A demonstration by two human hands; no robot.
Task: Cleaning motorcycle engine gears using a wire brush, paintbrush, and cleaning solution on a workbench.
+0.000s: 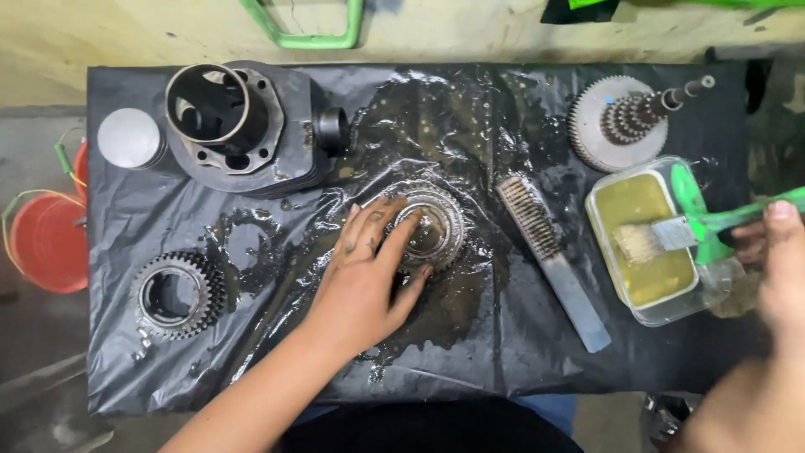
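Black plastic sheet [470, 352], oily and wet, covers the bench. Round gear [434, 226] at centre, left hand [365, 273] pressing it with fingers spread. Right hand [776, 252] pinches green brush [671, 231] over yellow liquid tub [646, 252]. Wire brush [549, 260] lies between. Risk: slick gear slips, tub tips

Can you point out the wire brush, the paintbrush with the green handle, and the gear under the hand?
Grey metal wire brush [549, 256], head view: middle of its handle.
Green-handled paintbrush [641, 240], head view: on its bristles.
Round oily metal gear [440, 228], head view: the part showing beside the left hand's fingers.
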